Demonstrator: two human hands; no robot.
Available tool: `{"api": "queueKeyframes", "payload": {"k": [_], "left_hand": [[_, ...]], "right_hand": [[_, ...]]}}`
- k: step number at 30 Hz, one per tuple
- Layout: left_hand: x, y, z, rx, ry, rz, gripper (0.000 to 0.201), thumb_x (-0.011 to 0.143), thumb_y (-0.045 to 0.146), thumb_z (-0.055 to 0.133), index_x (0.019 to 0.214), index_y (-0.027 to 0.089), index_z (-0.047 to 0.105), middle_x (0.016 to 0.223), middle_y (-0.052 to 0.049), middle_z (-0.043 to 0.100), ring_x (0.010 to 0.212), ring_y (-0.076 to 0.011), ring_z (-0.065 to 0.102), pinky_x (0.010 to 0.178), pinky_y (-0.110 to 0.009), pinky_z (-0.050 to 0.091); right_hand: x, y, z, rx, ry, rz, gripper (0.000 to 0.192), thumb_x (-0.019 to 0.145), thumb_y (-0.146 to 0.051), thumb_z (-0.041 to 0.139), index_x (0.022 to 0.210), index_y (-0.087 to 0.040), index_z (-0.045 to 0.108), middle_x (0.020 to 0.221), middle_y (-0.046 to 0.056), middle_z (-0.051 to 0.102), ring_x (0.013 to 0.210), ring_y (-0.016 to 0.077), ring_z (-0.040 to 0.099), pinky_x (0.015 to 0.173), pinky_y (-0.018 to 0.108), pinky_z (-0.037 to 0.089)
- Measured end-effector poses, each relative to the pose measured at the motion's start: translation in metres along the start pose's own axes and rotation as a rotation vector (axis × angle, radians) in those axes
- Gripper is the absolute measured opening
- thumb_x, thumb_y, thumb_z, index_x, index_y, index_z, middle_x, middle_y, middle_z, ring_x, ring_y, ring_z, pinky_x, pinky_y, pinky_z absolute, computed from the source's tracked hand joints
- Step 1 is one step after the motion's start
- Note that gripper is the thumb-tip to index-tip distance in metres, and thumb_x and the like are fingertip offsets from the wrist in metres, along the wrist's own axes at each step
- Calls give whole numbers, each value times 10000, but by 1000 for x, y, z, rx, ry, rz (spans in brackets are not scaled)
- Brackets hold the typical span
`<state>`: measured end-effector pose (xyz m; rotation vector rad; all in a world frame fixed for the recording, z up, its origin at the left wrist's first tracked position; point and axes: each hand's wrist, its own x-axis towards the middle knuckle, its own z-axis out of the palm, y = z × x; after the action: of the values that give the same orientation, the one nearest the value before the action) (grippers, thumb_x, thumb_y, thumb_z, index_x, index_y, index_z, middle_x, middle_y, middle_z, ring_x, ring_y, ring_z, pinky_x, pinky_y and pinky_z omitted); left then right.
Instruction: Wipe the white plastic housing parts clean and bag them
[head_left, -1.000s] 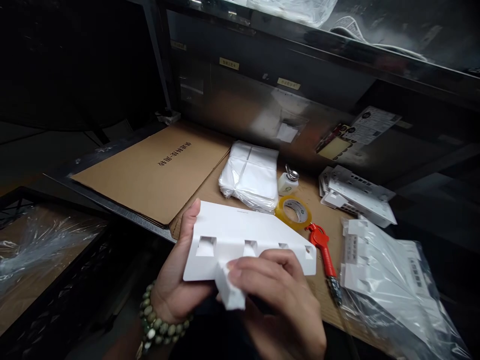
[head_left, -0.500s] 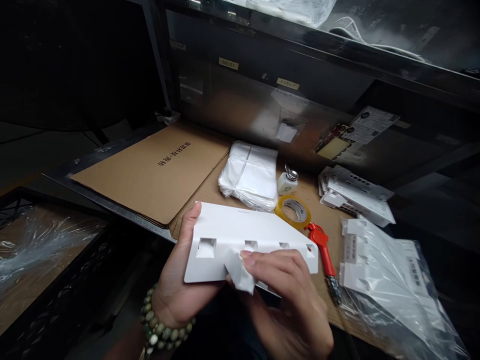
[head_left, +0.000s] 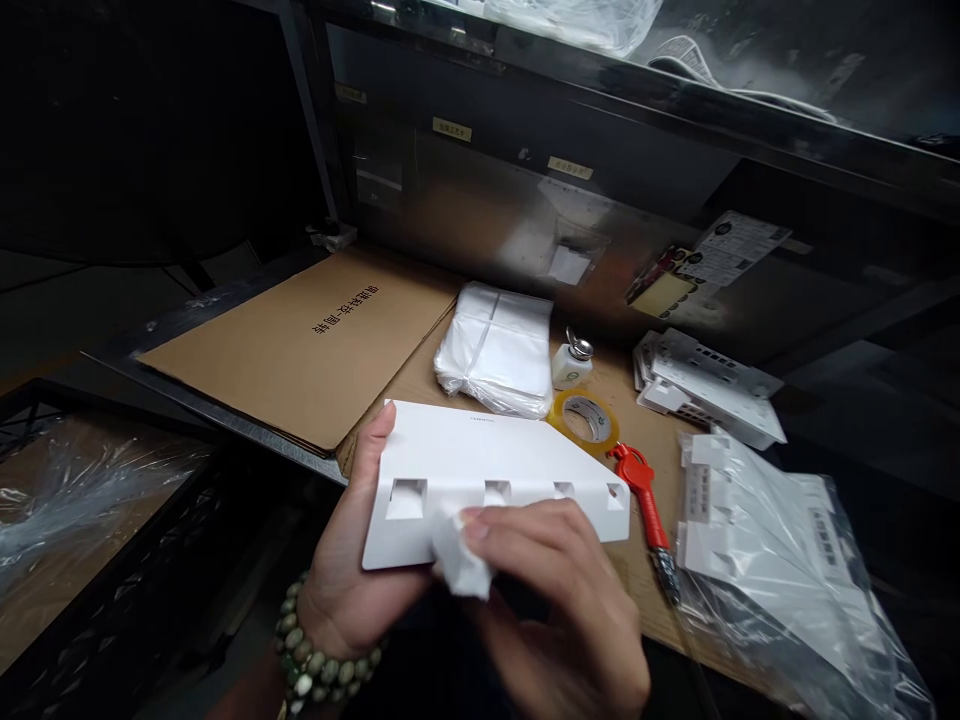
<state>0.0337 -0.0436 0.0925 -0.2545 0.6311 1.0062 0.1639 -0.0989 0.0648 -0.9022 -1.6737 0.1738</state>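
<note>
The left hand (head_left: 352, 590) still grips the white panel (head_left: 487, 470) above the table (head_left: 420, 385); the right hand (head_left: 547, 590), pinching a white cloth (head_left: 457, 560), has slid leftward along the panel's lower edge.

A flat white plastic panel (head_left: 487, 470) with four square cut-outs is lying level, raised above the bench edge. A small crumpled white cloth wad (head_left: 457, 560) is pressing against its near edge.

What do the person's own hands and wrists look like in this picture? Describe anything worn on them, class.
Both hands are bare: no gloves and no rings that show. The left hand has a bracelet of round beads on its wrist, mostly green with a few pale ones, wound round more than once. The right hand shows nothing worn on its wrist. No sleeve is visible on either arm.
</note>
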Motion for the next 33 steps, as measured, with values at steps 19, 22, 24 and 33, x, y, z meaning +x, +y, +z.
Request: {"api": "queueKeyframes", "payload": {"k": [19,22,24,33], "left_hand": [[14,26,-9,-191,3,-40,452,1022,611,505,854,207,620,705,-20,776,703,-226,790,615,-300,660],[14,23,-4,-152,15,-35,588,1012,692,439,959,151,663,776,-71,806,733,-242,798,641,-308,666],[12,21,-1,-110,-21,-57,725,998,760,346,934,121,683,758,-96,804,681,-245,789,611,-306,660],[10,7,-5,89,-56,139,726,1048,666,289,1087,106,750,833,-102,804,936,-309,789,889,-439,644]], "right_hand": [[-6,-4,-18,128,274,389,331,814,-66,789,1081,-255,739,975,-17,754,881,156,690,766,282,536],[-8,-3,-12,115,341,434,316,837,-98,785,1094,-276,745,1003,-15,743,939,164,677,803,281,530],[-6,-2,-9,108,293,417,306,856,-127,787,1114,-283,743,1026,-9,737,1004,169,672,794,264,529],[1,2,12,42,42,161,351,851,-74,784,1148,-213,657,1003,12,747,917,149,685,833,283,561]]}}
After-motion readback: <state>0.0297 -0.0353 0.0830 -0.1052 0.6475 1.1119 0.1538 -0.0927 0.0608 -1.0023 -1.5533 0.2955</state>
